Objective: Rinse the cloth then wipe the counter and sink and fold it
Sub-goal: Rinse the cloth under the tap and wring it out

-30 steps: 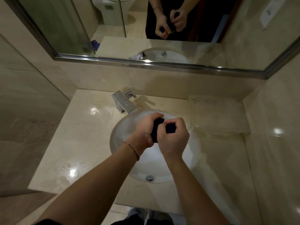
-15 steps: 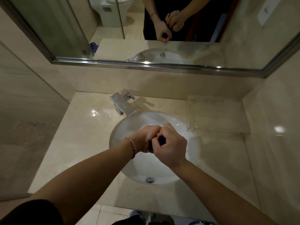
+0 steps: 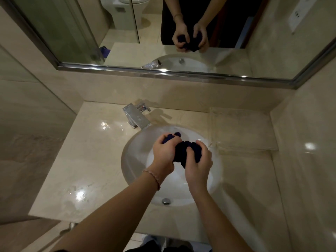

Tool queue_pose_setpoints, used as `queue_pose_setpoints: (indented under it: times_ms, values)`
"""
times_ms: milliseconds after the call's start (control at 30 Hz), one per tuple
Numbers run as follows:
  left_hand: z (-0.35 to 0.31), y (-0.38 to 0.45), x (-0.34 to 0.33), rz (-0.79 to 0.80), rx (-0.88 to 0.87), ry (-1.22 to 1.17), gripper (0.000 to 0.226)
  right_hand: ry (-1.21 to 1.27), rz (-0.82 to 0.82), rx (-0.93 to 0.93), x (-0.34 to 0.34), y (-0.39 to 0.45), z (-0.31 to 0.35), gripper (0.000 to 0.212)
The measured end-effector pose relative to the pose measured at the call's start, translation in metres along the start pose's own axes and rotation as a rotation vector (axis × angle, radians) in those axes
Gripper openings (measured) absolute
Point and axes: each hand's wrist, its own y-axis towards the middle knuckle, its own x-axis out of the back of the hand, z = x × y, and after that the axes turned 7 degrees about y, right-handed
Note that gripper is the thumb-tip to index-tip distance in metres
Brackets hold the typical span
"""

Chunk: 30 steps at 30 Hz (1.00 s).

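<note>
Both hands are holding a bunched dark navy cloth [image 3: 185, 151] in the air over the round white under-mounted sink basin [image 3: 138, 157]. The left hand [image 3: 164, 154] is gripping the cloth's left end, its fingers curled over the top of the fabric, with a small tuft poking out beyond the knuckles toward the tap. The right hand [image 3: 199, 165] is gripping the right end, fingers wrapped over the wad and thumb pressing into its near side. So each grip is closed around the cloth, and the fabric is sitting crumpled between the two palms, clear of the basin floor. A thin pinkish braided bracelet [image 3: 152, 177] is circling the left wrist.

The chrome square-bodied faucet [image 3: 137, 117] is standing at the back left of the basin; whether water is running cannot be told. A chrome overflow fitting [image 3: 166, 201] is showing on the basin's near wall. The glossy beige marble desk [image 3: 87, 160] is glistening with wet patches left of the sink. A metal-framed wall mirror [image 3: 181, 73] above is reflecting the hands and cloth.
</note>
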Motion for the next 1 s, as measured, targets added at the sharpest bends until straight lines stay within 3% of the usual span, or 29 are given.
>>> queue_pose_setpoints:
  times_ms: [100, 167, 300, 400, 467, 500, 600, 700, 767, 867, 1000]
  values:
    - [0.005, 0.000, 0.001, -0.074, -0.155, 0.063, 0.022, 0.415, 0.085, -0.701, 0.008, 0.006, 0.005, 0.030]
    - [0.010, 0.003, 0.005, -0.067, -0.297, 0.206, 0.033, 0.687, 0.214, -0.951, 0.022, 0.010, 0.002, 0.041]
    - [0.017, -0.002, 0.010, 0.064, -0.540, 0.455, 0.022, 0.983, 0.334, -1.041, 0.030, 0.016, 0.002, 0.056]
    - [0.028, -0.004, 0.007, 0.083, -0.618, 0.528, 0.021, 0.977, 0.201, -1.115, 0.016, 0.027, 0.009, 0.070]
    - [0.034, -0.006, 0.003, 0.048, -0.656, 0.560, 0.025, 0.889, 0.062, -1.119, 0.002, 0.029, 0.008, 0.065]
    - [0.034, -0.007, 0.000, 0.023, -0.674, 0.566, 0.028, 0.872, 0.000, -1.099, -0.005, 0.028, 0.009, 0.059]
    - [0.033, -0.010, -0.005, -0.028, -0.667, 0.544, 0.037, 0.886, -0.137, -0.911, -0.021, 0.024, 0.008, 0.072]
    - [0.026, -0.012, -0.008, -0.044, -0.538, 0.428, 0.044, 0.717, -0.284, -0.655, -0.029, 0.018, 0.008, 0.017]
    - [0.017, -0.013, -0.011, -0.043, -0.441, 0.332, 0.048, 0.549, -0.348, -0.480, -0.031, 0.016, 0.007, 0.010]
    - [0.002, -0.012, -0.013, -0.059, -0.208, 0.176, 0.044, 0.201, -0.340, -0.157, -0.030, 0.008, 0.008, 0.009]
    - [-0.018, -0.008, -0.013, 0.029, 0.020, 0.050, 0.028, -0.188, -0.254, 0.419, -0.021, 0.004, 0.024, 0.014]
